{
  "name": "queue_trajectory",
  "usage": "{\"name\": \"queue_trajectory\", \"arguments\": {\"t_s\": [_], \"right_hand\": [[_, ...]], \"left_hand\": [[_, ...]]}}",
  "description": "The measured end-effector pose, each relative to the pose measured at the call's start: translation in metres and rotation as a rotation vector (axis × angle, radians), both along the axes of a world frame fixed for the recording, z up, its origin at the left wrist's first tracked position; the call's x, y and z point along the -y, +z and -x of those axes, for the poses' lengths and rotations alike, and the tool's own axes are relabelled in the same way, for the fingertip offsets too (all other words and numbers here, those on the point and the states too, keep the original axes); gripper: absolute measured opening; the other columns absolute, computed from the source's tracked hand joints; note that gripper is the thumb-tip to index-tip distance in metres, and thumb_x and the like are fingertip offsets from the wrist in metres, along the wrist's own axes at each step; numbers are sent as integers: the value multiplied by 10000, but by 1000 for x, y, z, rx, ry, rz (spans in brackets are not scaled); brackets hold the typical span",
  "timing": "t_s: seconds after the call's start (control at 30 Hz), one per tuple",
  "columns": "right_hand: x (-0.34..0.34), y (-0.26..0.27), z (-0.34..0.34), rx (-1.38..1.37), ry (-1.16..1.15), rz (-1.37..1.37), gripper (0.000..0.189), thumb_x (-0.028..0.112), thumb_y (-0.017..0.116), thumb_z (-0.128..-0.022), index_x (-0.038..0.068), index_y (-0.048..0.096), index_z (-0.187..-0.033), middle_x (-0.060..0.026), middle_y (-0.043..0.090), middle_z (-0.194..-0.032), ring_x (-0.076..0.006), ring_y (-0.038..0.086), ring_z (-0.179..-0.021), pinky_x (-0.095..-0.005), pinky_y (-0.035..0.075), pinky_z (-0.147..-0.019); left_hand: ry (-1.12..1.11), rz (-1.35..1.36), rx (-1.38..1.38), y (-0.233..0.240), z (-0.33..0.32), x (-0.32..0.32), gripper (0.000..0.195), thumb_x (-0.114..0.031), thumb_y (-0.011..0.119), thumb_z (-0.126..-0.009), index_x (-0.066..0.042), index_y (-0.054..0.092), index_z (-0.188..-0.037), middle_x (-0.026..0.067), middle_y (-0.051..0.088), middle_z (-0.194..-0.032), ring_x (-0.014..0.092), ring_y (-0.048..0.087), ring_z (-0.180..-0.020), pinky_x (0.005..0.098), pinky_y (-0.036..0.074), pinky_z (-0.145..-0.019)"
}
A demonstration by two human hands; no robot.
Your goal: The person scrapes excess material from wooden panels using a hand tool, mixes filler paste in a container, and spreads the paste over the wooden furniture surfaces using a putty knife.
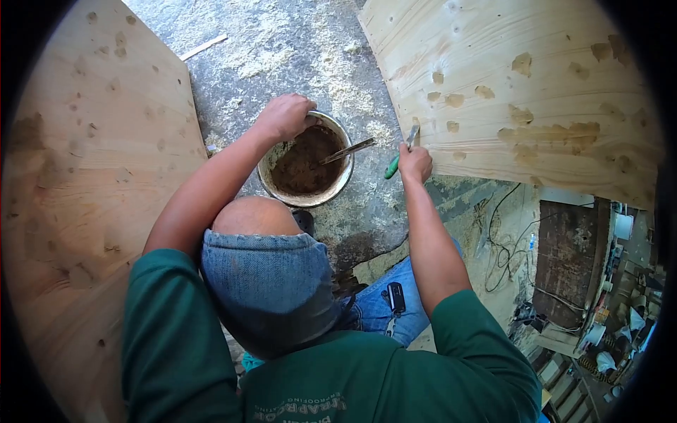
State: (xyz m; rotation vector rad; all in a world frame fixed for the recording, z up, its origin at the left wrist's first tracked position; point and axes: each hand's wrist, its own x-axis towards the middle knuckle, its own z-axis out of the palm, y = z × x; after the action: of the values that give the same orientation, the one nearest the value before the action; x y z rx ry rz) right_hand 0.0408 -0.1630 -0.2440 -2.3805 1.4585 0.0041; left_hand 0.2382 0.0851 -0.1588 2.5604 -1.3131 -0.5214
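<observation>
My left hand [288, 115] grips the upper left rim of a round metal bowl [346, 177]. Brown paste [307, 164] lies inside, and a metal utensil [346, 151] leans in it with its end over the right rim. In my right hand [415, 163] is a putty knife [392, 167] with a green handle. Its metal blade touches or sits just over the left edge of a large wooden panel [465, 53]. Tan filler patches [550, 135] dot that panel. Some of the fingers of both hands are hidden.
Another patched wooden panel [106, 174] stands on the left. Pale shavings cover parts of the rough floor [254, 58], where a thin wooden strip [203, 46] lies. Black cables [500, 248] trail at the right, near a dark worn board [566, 259] and cluttered items. My bent knee [257, 215] is close below the bowl.
</observation>
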Motion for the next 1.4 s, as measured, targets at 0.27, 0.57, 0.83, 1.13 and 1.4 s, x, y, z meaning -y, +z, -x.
{"name": "queue_trajectory", "arguments": {"t_s": [0.27,0.57,0.83,1.13,1.4], "right_hand": [[-15,-24,24,-104,77,-17,379,409,640,-816,54,735,-910,-218,696,-941,-402,670,-906,-478,522,-812],[-8,-28,23,-117,60,-15,364,375,648,-823,31,732,-908,-236,692,-930,-408,667,-913,-477,519,-818],[-2,-32,19,-86,30,-20,382,389,647,-815,26,736,-896,-238,693,-921,-407,675,-890,-483,522,-808],[-2,-23,-27,-157,201,29,404,384,555,-875,29,719,-976,-232,687,-999,-400,658,-963,-483,506,-861],[9,-22,-50,-273,270,88,338,278,517,-916,13,729,-925,-212,700,-999,-380,676,-966,-476,538,-819]], "left_hand": [[11,-28,-11,-1,-1,1,311,-289,652,-858,-58,658,-1067,148,656,-1025,330,618,-1019,447,487,-889],[-6,84,67,-12,-3,-4,215,-260,641,-858,-67,673,-950,156,681,-920,344,644,-939,461,513,-804],[-2,60,45,-8,-3,-1,213,-257,637,-863,-77,680,-968,146,682,-944,336,648,-939,454,518,-821],[4,54,8,-11,-5,-2,230,-260,637,-863,-76,682,-993,156,686,-957,333,646,-966,454,517,-828],[3,82,27,-11,-4,-3,236,-269,644,-855,-71,686,-976,159,687,-950,341,648,-949,457,515,-820]]}}
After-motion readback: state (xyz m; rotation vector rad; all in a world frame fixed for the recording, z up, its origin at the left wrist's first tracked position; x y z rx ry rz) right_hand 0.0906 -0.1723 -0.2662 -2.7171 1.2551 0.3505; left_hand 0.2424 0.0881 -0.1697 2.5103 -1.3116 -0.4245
